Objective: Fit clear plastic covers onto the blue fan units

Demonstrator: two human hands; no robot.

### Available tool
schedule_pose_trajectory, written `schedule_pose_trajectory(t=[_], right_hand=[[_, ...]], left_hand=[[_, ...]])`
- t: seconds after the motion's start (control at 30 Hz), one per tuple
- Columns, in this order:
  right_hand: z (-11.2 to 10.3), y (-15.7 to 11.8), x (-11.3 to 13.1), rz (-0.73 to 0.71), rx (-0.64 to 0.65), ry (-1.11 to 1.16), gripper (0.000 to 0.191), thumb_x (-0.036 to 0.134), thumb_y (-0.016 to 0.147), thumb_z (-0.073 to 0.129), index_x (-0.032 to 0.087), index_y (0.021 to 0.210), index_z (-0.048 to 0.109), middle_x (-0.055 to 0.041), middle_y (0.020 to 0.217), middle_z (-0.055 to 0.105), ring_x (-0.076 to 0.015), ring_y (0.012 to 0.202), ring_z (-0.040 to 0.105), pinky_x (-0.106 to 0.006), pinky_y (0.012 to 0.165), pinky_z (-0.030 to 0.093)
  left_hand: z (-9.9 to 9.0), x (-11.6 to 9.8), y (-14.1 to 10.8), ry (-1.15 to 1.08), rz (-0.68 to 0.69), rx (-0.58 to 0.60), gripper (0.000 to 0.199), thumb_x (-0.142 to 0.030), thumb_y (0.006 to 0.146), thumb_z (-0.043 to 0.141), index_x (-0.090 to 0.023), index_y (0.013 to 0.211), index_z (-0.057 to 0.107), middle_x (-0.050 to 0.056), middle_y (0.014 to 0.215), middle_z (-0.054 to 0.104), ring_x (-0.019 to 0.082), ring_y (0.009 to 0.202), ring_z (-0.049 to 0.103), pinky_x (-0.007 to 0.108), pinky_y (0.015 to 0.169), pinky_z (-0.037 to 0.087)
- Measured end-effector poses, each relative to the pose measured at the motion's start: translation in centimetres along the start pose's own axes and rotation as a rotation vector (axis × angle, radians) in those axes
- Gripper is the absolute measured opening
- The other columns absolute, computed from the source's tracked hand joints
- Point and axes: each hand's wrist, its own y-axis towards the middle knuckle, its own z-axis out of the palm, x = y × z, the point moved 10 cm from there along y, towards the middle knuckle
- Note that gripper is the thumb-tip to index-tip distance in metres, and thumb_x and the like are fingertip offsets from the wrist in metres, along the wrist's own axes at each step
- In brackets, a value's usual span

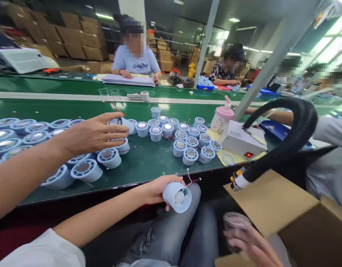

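Observation:
My left hand (156, 191), at the lower centre, is closed round a light blue cylindrical housing (173, 196). Its open end faces me, showing a white hub inside, and thin red and white wires rise behind it. Low on the right, my right hand (247, 239) is blurred, its fingers closed on a clear round plastic piece (236, 222) beside an open cardboard box (273, 200). Many similar blue housings (190, 155) stand on the green table (148, 159), several with wires.
Another person's hand (95, 133) reaches in from the left and touches a housing. A white box (243, 139) with a red-lit switch, a black hose (287, 148) and a pink-lidded cup (222, 118) stand right. Co-workers sit across the table; another person's arm extends at right.

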Motion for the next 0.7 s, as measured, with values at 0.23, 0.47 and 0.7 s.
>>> schedule_pose_trajectory(t=[0.23, 0.47, 0.7], right_hand=[[7.7, 1.2, 1.8, -0.033, 0.252, -0.1, 0.03, 0.038, 0.074, 0.076, 0.021, 0.098, 0.069, -0.0053, 0.081, 0.064, -0.022, 0.075, 0.063, -0.035, 0.07, 0.052], [3.6, 0.0, 5.6, -0.373, -0.166, -0.715, 0.009, 0.02, 0.083, 0.06, 0.02, 0.078, 0.067, -0.0129, 0.139, 0.043, -0.034, 0.121, 0.047, -0.051, 0.094, 0.048], [7.6, -0.9, 10.8, -0.644, -0.241, -1.073, 0.056, 0.015, 0.078, 0.069, 0.028, 0.13, 0.054, -0.0154, 0.133, 0.05, -0.0321, 0.102, 0.055, -0.044, 0.074, 0.056]], left_hand=[[5.3, 3.0, -0.9, -0.557, -0.282, 0.32, 0.041, -0.05, 0.079, 0.058, -0.011, 0.083, 0.069, 0.006, 0.063, 0.064, 0.012, 0.037, 0.052, 0.017, 0.029, 0.034], [5.7, 3.9, -1.3, -0.427, -0.323, 0.288, 0.028, -0.04, 0.081, 0.059, -0.013, 0.085, 0.068, 0.004, 0.066, 0.064, 0.01, 0.044, 0.055, 0.01, 0.034, 0.027], [6.3, 4.4, -0.3, -0.142, -0.279, 0.268, 0.027, -0.038, 0.079, 0.058, -0.015, 0.085, 0.071, 0.003, 0.068, 0.064, 0.006, 0.042, 0.045, 0.013, 0.035, 0.023]])
